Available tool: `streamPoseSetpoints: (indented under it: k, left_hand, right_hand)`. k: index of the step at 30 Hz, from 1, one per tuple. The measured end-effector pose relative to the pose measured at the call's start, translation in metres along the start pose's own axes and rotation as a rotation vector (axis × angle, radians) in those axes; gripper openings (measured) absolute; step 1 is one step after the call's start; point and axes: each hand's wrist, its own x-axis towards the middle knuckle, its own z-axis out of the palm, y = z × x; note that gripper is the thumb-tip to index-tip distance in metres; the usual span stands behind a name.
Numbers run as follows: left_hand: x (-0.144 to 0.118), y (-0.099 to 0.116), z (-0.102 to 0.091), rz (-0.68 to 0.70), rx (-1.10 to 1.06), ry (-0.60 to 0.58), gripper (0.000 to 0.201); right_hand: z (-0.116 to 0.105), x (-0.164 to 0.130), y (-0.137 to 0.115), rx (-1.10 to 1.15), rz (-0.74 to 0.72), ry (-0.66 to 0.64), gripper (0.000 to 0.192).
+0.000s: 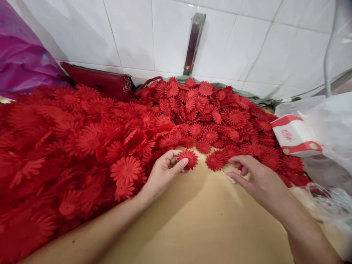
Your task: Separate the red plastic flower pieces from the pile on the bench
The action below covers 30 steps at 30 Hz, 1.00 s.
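My left hand (pixel 165 168) is closed on a red artificial flower (pixel 189 159), pinched between thumb and fingers with its petals facing up. To the right, my right hand (pixel 251 172) has its thumb and forefinger apart, and I see nothing between them. Its forefinger tip is close to another red flower (pixel 216 160) lying at the edge of the heap; whether they touch I cannot tell. Behind both hands rises a heap of small red flowers (pixel 198 102). A larger, looser pile of red petal pieces (pixel 90 139) spreads over the left side, next to my left forearm.
Under my hands is a pale wooden tabletop (pixel 198 220). A dark red purse (pixel 96 79) leans against the white tiled wall (pixel 132 33). A purple plastic bag (pixel 24 55) is at far left. On the right are a red-and-white box (pixel 295 135) and clear plastic bags (pixel 332 121).
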Motion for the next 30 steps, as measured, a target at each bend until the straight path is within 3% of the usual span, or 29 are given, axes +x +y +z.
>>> streamPoseSetpoints:
  k: [5, 8, 13, 16, 19, 22, 26, 30]
  left_hand:
    - [0.000, -0.001, -0.002, -0.015, -0.064, 0.003, 0.039]
    - [0.001, -0.002, -0.005, -0.028, -0.110, -0.022, 0.041]
    - [0.004, -0.003, -0.004, -0.072, -0.105, -0.087, 0.042]
    - [0.004, -0.005, -0.006, -0.059, -0.100, -0.152, 0.042]
    - [0.005, -0.006, -0.009, -0.029, -0.092, -0.190, 0.039]
    - [0.006, -0.008, -0.010, -0.008, -0.111, -0.185, 0.036]
    - [0.008, -0.008, -0.008, -0.043, -0.131, -0.161, 0.037]
    - [0.008, -0.007, -0.007, -0.037, -0.135, -0.158, 0.036]
  right_hand:
    - [0.023, -0.001, 0.012, -0.154, 0.024, -0.034, 0.012]
    - [0.016, 0.001, 0.012, -0.013, 0.046, -0.103, 0.010]
    - [-0.006, 0.018, -0.043, 0.301, 0.024, 0.098, 0.018]
    - [0.005, 0.032, -0.080, 0.441, -0.159, 0.150, 0.008]
    - [0.032, 0.040, -0.095, 0.449, -0.396, 0.104, 0.014]
    - [0.051, 0.041, -0.093, 0.436, -0.463, 0.249, 0.018]
    - [0.053, 0.039, -0.086, 0.468, -0.401, 0.397, 0.019]
    - [0.056, 0.038, -0.085, 0.390, -0.512, 0.325, 0.022]
